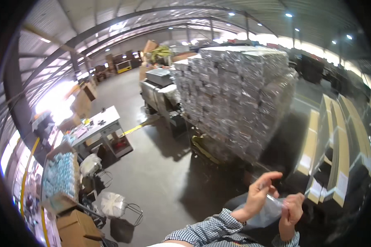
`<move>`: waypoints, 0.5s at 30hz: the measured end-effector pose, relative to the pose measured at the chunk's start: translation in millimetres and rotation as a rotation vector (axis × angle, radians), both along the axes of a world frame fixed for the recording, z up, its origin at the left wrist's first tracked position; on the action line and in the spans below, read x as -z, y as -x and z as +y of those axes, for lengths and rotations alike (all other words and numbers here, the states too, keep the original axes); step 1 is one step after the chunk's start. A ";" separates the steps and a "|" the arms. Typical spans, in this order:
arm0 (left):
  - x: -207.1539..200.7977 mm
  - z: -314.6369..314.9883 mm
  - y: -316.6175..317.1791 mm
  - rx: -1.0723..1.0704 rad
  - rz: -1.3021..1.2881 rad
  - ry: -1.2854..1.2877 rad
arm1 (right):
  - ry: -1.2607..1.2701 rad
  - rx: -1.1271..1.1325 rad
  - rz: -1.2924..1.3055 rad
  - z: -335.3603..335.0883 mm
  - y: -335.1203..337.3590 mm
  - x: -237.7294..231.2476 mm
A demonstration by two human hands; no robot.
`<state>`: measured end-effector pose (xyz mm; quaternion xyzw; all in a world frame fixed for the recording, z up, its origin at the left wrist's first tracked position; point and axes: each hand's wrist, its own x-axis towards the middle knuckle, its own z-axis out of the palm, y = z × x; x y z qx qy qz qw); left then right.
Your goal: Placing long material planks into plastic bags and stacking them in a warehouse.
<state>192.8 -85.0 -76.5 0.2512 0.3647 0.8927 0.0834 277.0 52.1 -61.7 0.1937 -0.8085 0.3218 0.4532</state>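
Note:
A clear plastic bag [263, 217] hangs between my two hands at the lower right, close to my body. My left hand [257, 198] pinches its upper edge, with the index finger stretched out to the right. At the bag's right side my right hand [292, 209] is closed, its fingers curled round the plastic. Whether anything lies inside the bag, I cannot tell. Beyond my hands stands a tall stack of boxes wrapped in clear film [235, 94].
Long cardboard edge strips [340, 156] stand at the right. On the left are a white table [99, 123], a carton of light-blue items [62, 175], an open brown box [76, 230] and a plastic-covered stool [112, 204]. A grey bin [159, 77] sits on a load behind.

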 end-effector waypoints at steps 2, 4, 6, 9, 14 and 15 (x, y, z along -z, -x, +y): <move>9.8 -0.7 -4.0 0.037 -0.020 0.090 | -0.048 0.096 0.011 1.1 -8.3 -0.7; 7.5 1.1 -10.1 0.061 0.045 0.240 | -0.006 0.130 0.022 5.2 -15.7 4.0; -1.1 14.6 -19.6 0.014 0.166 0.156 | 0.118 0.136 0.004 25.2 -21.7 10.1; 6.9 20.7 -13.9 0.009 0.221 0.288 | 0.295 0.154 0.083 55.3 -31.6 6.7; 0.5 37.2 -20.0 0.229 0.127 0.315 | 0.641 -0.264 -0.162 52.2 -56.2 -18.4; 2.7 41.6 -21.4 0.275 0.093 0.346 | 0.702 -0.286 -0.237 48.8 -63.2 -23.2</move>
